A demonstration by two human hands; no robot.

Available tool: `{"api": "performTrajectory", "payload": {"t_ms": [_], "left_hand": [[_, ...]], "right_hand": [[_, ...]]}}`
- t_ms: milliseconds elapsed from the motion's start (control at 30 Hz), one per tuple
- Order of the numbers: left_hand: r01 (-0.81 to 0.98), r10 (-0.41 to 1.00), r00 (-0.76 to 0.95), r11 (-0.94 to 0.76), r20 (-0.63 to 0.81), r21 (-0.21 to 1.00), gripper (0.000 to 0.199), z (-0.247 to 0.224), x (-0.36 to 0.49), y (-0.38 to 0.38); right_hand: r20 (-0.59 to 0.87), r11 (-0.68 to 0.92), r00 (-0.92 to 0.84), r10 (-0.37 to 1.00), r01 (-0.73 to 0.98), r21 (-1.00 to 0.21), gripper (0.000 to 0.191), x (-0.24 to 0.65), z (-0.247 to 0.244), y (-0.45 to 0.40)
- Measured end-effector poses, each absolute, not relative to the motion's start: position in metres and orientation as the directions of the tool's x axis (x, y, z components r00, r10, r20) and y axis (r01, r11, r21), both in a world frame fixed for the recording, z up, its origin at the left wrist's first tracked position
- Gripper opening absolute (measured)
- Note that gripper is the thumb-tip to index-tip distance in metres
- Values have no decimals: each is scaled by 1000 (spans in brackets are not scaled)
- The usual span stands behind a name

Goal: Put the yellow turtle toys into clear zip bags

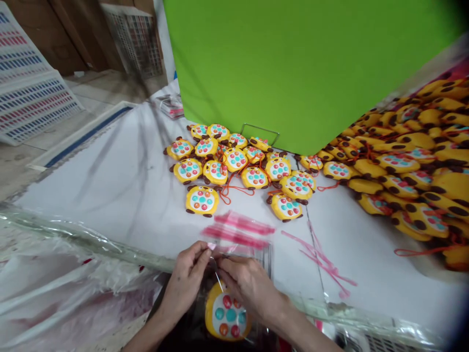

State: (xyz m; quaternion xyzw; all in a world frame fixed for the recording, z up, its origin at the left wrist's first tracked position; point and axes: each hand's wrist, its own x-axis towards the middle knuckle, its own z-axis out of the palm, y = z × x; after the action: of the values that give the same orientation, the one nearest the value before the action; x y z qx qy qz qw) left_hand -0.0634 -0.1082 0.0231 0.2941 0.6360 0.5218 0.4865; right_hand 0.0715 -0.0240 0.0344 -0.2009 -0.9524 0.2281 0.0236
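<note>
Left hand (190, 269) pinching small pale-pink piece (211, 246); right hand (249, 281) curled beside it, cannot tell what it grips; yellow bumpy toy (230, 315) just below both; similar toys (202, 201) spread on white bench (154, 220)

Hands (251, 283) and forearms (156, 322) are bare; the clothing (183, 320) (perhaps trousers) looks dark.

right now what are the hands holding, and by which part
The left hand pinches a pink piece by one end. What the right hand grips above the toy, if anything, cannot be told.
</note>
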Motion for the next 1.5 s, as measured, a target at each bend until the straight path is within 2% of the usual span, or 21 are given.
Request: {"api": "performTrajectory", "payload": {"t_ms": [100,233,367,467,567,667,767,833,900,1000,1067,1133,1200,1267,1333,1433,1500], "left_hand": [[-46,879,-375,298,-293,954,25,24,-65,-108],[-2,885,-382,286,-266,958,26,26,-64,-108],[-4,912,-342,238,-225,971,27,31,-63,-105],[70,916,-342,248,-211,966,28,34,-61,-104],[169,910,-363,276,-201,946,27,34,-58,-105],[223,908,-377,283,-185,933,24,33,-56,-107],[224,907,-376,289,-191,931,22,34,-56,-109],[204,900,-382,303,-210,931,22,33,-58,-110],[194,893,-392,313,-219,930,23,31,-61,-111],[198,884,-402,337,-237,920,25,24,-67,-112],[165,881,-388,355,-270,920,27,20,-70,-112],[73,878,-351,372,-325,925,25,18,-73,-111],[-46,873,-308,384,-379,922,24,17,-75,-111],[-132,869,-276,389,-410,912,22,17,-77,-111],[-168,872,-255,385,-417,908,21,18,-78,-111],[-171,879,-242,378,-410,910,21,18,-78,-111],[-160,880,-249,374,-404,913,20,18,-78,-112]], "right_hand": [[-28,780,-899,438,395,-485,14,70,40,-22],[122,773,-850,513,394,-498,16,64,50,-21],[150,825,-860,488,398,-401,15,54,51,-25],[155,854,-866,475,412,-318,13,50,48,-26],[156,857,-864,478,421,-296,11,47,46,-26],[157,824,-841,518,441,-356,13,45,47,-24],[167,711,-756,632,481,-514,15,54,48,-14],[161,598,-652,741,531,-601,15,74,46,-1],[140,472,-502,853,631,-616,17,108,41,17],[115,293,-271,956,832,-470,25,176,30,43],[115,196,-169,979,938,-286,27,219,26,52],[56,176,-171,984,977,-118,27,247,29,50],[38,222,-220,975,973,-56,27,256,38,41],[110,289,-276,955,950,-120,26,245,50,28],[161,363,-329,930,885,-290,24,221,60,17],[-3,370,-461,888,716,-592,22,176,64,9],[-133,318,-551,824,643,-697,21,149,60,10]]}}
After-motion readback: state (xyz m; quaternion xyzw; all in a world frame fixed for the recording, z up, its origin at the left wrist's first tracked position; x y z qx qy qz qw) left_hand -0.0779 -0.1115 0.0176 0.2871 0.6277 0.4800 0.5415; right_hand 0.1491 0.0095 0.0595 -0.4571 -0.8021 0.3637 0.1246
